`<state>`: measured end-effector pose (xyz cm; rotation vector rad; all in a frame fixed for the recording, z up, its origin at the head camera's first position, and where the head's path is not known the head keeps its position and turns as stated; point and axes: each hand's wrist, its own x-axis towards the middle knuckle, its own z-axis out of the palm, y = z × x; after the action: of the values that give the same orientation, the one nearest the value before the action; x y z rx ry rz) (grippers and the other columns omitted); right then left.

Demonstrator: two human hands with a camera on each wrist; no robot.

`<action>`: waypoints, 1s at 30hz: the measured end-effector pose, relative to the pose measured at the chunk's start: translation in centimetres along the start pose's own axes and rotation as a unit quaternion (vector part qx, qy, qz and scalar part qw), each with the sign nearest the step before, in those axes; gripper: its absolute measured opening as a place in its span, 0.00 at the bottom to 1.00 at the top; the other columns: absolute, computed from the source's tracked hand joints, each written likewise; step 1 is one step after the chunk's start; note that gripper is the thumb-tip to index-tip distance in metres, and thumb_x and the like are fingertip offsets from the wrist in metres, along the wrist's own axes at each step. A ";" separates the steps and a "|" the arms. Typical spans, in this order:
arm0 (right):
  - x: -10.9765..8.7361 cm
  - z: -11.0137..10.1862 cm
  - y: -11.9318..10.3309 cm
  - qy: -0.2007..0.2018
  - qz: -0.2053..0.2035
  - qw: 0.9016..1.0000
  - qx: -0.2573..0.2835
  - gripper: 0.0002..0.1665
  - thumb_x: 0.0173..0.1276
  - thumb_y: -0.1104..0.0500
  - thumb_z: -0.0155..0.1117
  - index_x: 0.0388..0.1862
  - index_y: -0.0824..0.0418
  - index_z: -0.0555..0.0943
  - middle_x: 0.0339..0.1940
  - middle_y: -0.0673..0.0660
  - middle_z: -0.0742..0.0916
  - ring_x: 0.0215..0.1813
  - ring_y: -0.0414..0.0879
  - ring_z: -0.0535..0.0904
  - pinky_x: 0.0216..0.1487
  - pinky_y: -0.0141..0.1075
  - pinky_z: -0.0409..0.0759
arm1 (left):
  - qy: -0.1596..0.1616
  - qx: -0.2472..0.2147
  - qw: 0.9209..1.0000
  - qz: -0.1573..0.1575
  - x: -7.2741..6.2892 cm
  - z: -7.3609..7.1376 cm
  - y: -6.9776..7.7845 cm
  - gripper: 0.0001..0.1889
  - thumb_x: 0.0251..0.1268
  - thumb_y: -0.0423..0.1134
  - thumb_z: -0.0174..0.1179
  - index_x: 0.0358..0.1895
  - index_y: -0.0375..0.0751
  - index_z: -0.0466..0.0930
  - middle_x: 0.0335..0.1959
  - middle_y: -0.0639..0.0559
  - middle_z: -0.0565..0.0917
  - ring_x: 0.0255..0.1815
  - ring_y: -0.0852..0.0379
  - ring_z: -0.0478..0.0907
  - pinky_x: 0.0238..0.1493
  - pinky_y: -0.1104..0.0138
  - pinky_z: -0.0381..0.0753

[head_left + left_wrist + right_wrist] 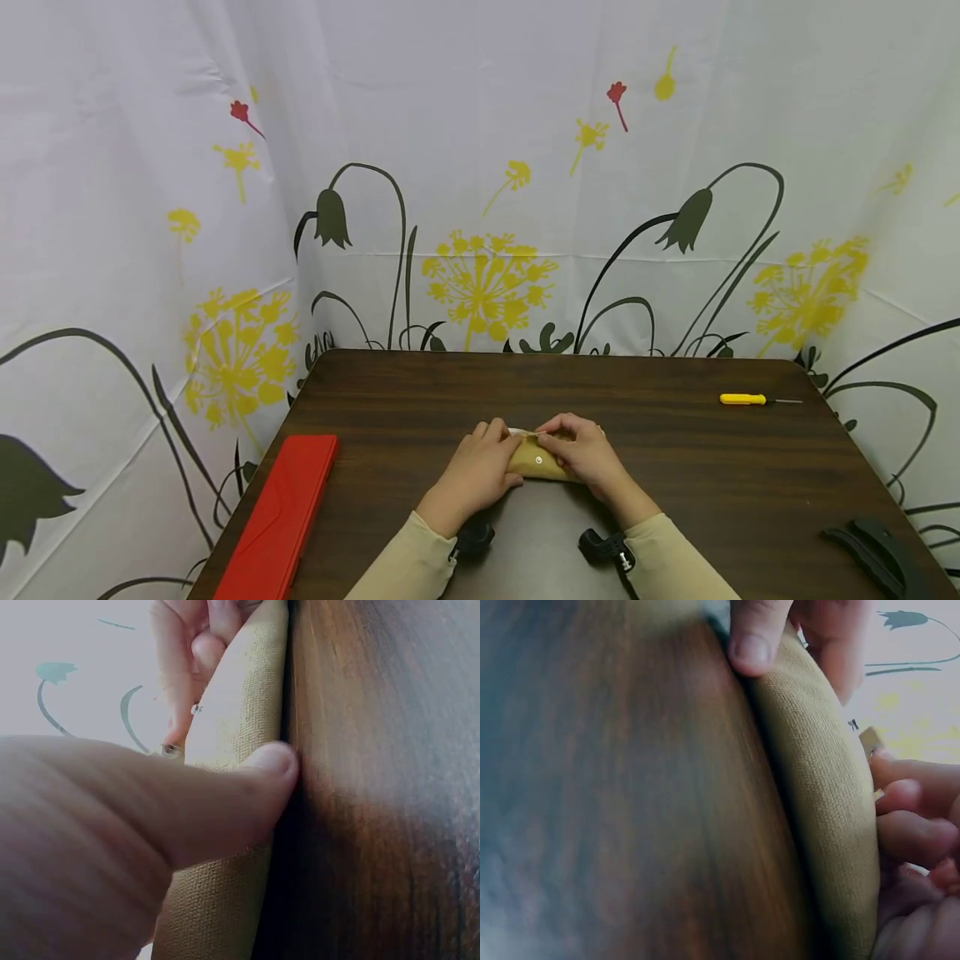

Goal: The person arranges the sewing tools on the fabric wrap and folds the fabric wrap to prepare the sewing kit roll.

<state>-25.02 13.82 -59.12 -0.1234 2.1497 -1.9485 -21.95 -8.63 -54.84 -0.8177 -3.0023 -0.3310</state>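
Note:
A tan woven-fabric pouch (534,468), plump and rounded along its lower side, lies on the table between both hands. My left hand (480,467) grips its left part, the thumb (266,769) pressed on the near side and the other fingers over the top. At the upper edge my right hand (583,452) pinches something small with thumb and forefinger. A small light-brown tab (871,740) shows beside those fingertips in the right wrist view; whether it is a zipper pull I cannot tell. The pouch's far side is mostly hidden.
A red flat box (281,508) lies at the table's left edge. A yellow-handled screwdriver (744,400) lies at the back right, and a black curved object (877,550) at the front right. Behind the table hangs a flower-printed curtain (487,125).

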 end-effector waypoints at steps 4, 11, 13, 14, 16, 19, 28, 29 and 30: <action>-0.1 -0.2 0.1 -0.005 0.006 1.000 0.030 0.11 0.75 0.62 0.74 0.50 0.69 0.88 0.21 0.49 0.80 0.18 0.38 0.70 0.18 0.28 0.67 | 0.011 0.015 1.000 0.006 0.1 0.3 0.2 0.26 0.68 0.53 0.76 0.65 0.47 0.86 0.50 0.51 0.78 0.49 0.52 0.74 0.52 0.56 0.80; -0.2 -0.4 0.2 -0.026 0.015 0.996 0.078 0.15 0.79 0.61 0.69 0.56 0.73 0.84 0.20 0.53 0.83 0.16 0.39 0.73 0.15 0.30 0.68 | 0.036 0.022 0.998 0.037 0.4 0.5 0.4 0.23 0.66 0.48 0.78 0.59 0.42 0.85 0.49 0.51 0.79 0.50 0.53 0.77 0.59 0.57 0.83; -0.1 -0.4 0.2 -0.023 0.010 0.996 0.087 0.16 0.80 0.61 0.69 0.56 0.73 0.83 0.22 0.54 0.84 0.17 0.39 0.75 0.16 0.29 0.70 | 0.041 0.009 0.998 0.053 0.4 0.4 0.3 0.21 0.66 0.45 0.79 0.57 0.44 0.84 0.50 0.53 0.80 0.51 0.54 0.78 0.59 0.59 0.83; -0.1 -0.4 0.2 -0.020 0.009 0.995 0.093 0.16 0.80 0.61 0.69 0.57 0.73 0.83 0.24 0.54 0.85 0.18 0.39 0.75 0.16 0.29 0.71 | 0.044 0.001 0.997 0.066 0.5 0.4 0.3 0.20 0.66 0.42 0.79 0.58 0.45 0.84 0.51 0.54 0.80 0.52 0.55 0.79 0.60 0.60 0.84; 0.0 -0.3 0.2 -0.015 0.007 0.994 0.106 0.16 0.80 0.61 0.69 0.57 0.73 0.82 0.28 0.55 0.85 0.19 0.40 0.77 0.17 0.29 0.73 | 0.050 -0.015 0.994 0.097 0.6 0.4 0.3 0.21 0.65 0.36 0.79 0.60 0.47 0.84 0.53 0.55 0.82 0.56 0.55 0.81 0.63 0.61 0.84; 0.1 -0.3 0.2 -0.005 0.006 0.993 0.116 0.16 0.80 0.61 0.69 0.57 0.73 0.82 0.29 0.55 0.85 0.20 0.40 0.77 0.17 0.29 0.73 | 0.051 -0.028 0.991 0.124 0.8 0.6 0.5 0.26 0.65 0.32 0.77 0.65 0.48 0.83 0.58 0.56 0.84 0.63 0.55 0.82 0.69 0.61 0.82; 0.2 -0.3 0.6 -0.005 -0.042 0.995 0.088 0.11 0.76 0.64 0.72 0.48 0.73 0.85 0.28 0.51 0.86 0.17 0.37 0.69 0.20 0.28 0.69 | 0.058 -0.058 0.994 0.066 0.9 1.7 0.8 0.21 0.68 0.46 0.76 0.61 0.48 0.86 0.52 0.56 0.82 0.52 0.55 0.77 0.58 0.61 0.81; 0.2 -0.4 0.6 -0.008 -0.045 0.995 0.088 0.10 0.76 0.65 0.72 0.47 0.73 0.86 0.28 0.51 0.87 0.17 0.37 0.69 0.20 0.28 0.69 | 0.061 -0.064 0.994 0.062 0.9 1.8 0.8 0.20 0.69 0.47 0.75 0.60 0.48 0.87 0.49 0.56 0.81 0.49 0.56 0.74 0.54 0.62 0.80; 0.2 -0.5 0.7 -0.011 -0.046 0.995 0.088 0.10 0.76 0.65 0.72 0.47 0.73 0.86 0.28 0.51 0.87 0.16 0.37 0.69 0.20 0.28 0.68 | 0.062 -0.071 0.994 0.058 1.0 1.9 0.7 0.18 0.69 0.48 0.74 0.59 0.49 0.87 0.47 0.56 0.80 0.47 0.57 0.71 0.52 0.63 0.78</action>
<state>-25.28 14.33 -59.76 -0.2150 1.9795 -2.1677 -22.33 -7.13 -56.48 -0.9386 -2.8283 -0.5737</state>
